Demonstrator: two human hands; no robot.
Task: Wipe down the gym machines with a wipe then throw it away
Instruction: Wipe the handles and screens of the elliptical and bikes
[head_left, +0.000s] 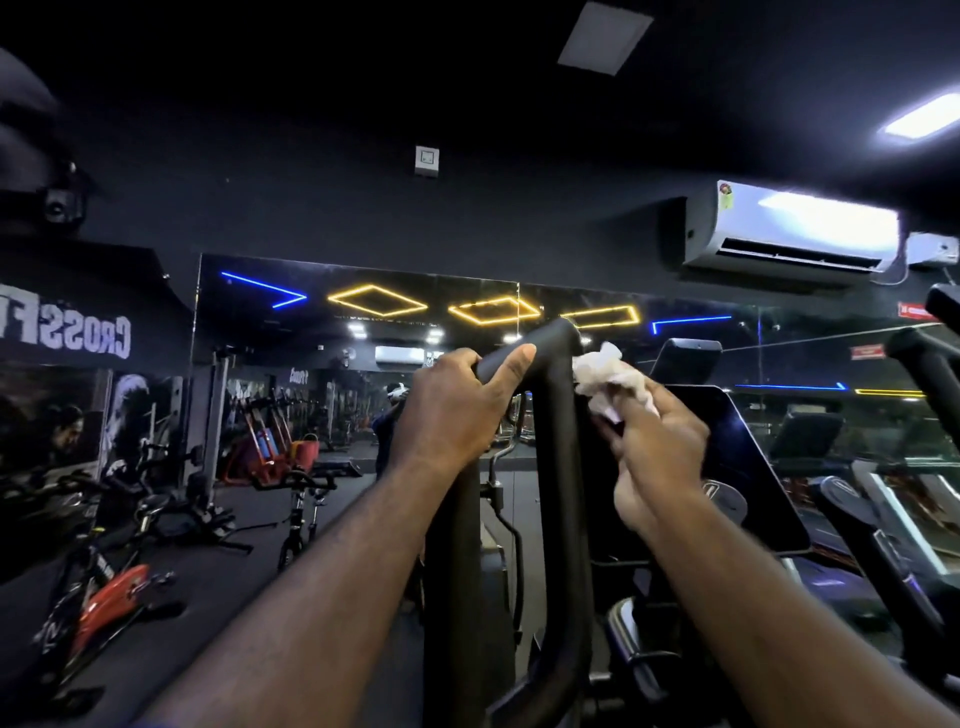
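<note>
Wiping is in hand. The left hand (457, 410) grips the top of the machine's handle (558, 467); fingers of the right hand (657, 447) pinch the wipe (608, 376) against the handle's right side, near the top. Next it should rub downward, probably.

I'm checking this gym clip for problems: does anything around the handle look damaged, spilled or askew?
Nothing stands out. The left hand grips the black handle's top, the right hand holds a crumpled white wipe against its side; no damage or spill shows.
</note>
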